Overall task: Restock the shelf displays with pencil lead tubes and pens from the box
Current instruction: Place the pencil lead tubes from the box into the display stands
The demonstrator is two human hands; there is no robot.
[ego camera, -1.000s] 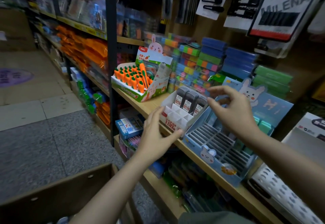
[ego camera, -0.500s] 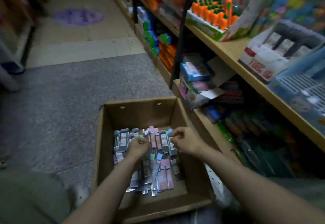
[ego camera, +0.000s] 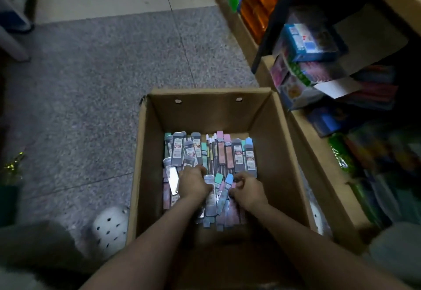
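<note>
Head view, looking straight down into an open cardboard box [ego camera: 148, 153] on the grey speckled floor [ego camera: 91, 85]. Inside the box, covering its bottom, a loose heap of flat pencil lead tubes [ego camera: 227, 153] in grey, pink, mint and pale blue, most lying lengthwise toward the far wall, with a few slim pens [ego camera: 210, 151] near the middle of the heap. Both forearms reaching in over the near wall of the box. Left hand [ego camera: 193, 182] down on the left half of the heap, fingers curled into the tubes; whether anything is actually clamped, cannot tell. Right hand [ego camera: 247, 189] on the right half, fingers curled and pinching among the tubes at the pale blue and mint caps; which tube is held, cannot tell. Just right of the box, the wooden edge of the low shelf [ego camera: 319, 164] with stacked coloured packets. Just left of the box's near corner, a white perforated shoe [ego camera: 109, 228].
</note>
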